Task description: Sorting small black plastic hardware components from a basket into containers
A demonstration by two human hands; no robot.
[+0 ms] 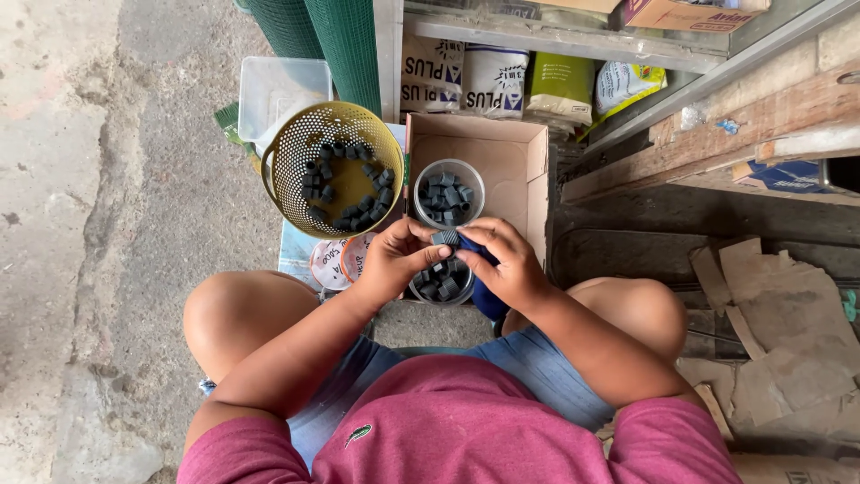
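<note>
Both hands meet over a small clear cup of dark grey fittings: the left hand and right hand pinch one grey threaded fitting between their fingers, with a blue cloth under the right palm. Just beyond, a second cup sits in a cardboard box, beside a yellow colander.

Single head view, looking steeply down from above; close over lap and ground
</note>
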